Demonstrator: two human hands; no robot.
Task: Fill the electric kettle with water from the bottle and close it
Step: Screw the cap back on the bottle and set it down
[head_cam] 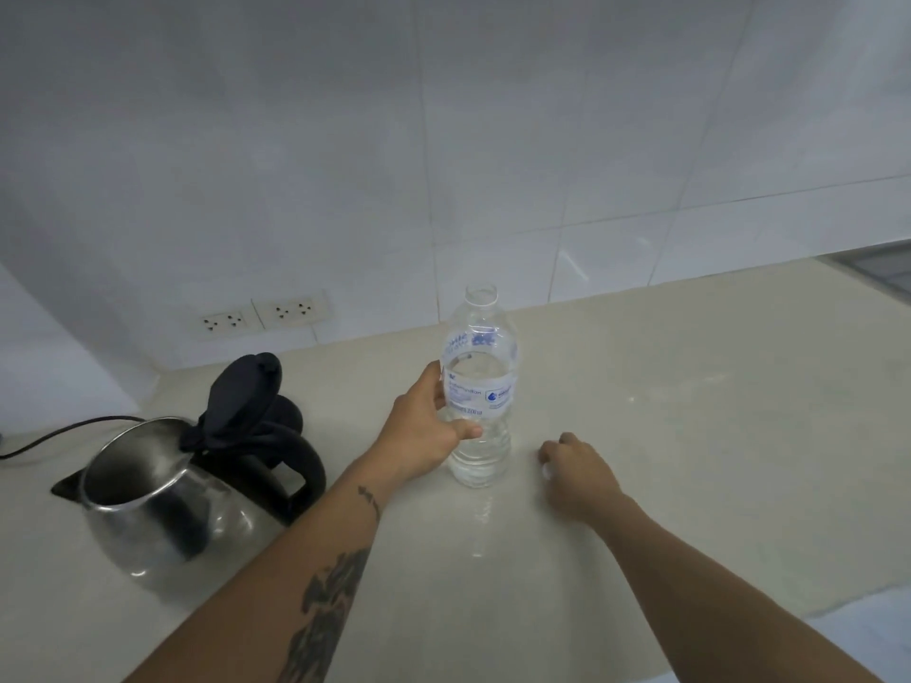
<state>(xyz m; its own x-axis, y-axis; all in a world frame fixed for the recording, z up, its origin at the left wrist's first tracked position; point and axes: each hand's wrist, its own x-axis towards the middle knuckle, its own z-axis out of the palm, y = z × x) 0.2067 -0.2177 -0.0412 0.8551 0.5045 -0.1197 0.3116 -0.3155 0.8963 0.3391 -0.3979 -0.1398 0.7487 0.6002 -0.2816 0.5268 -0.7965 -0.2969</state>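
A clear plastic water bottle [480,386] stands upright on the counter with no cap on its neck, about half full. My left hand [424,426] wraps around its lower left side, thumb in front. My right hand [574,473] rests on the counter just right of the bottle, fingers curled around a small white thing, apparently the bottle cap [546,471]. The steel electric kettle [162,490] sits at the left with its black lid [241,396] flipped up and its mouth open; the black handle faces the bottle.
A pale counter [690,411] runs to a white tiled wall. Two wall sockets [263,315] sit behind the kettle. A black cord [59,433] trails left from the kettle. The counter's front edge lies at the lower right.
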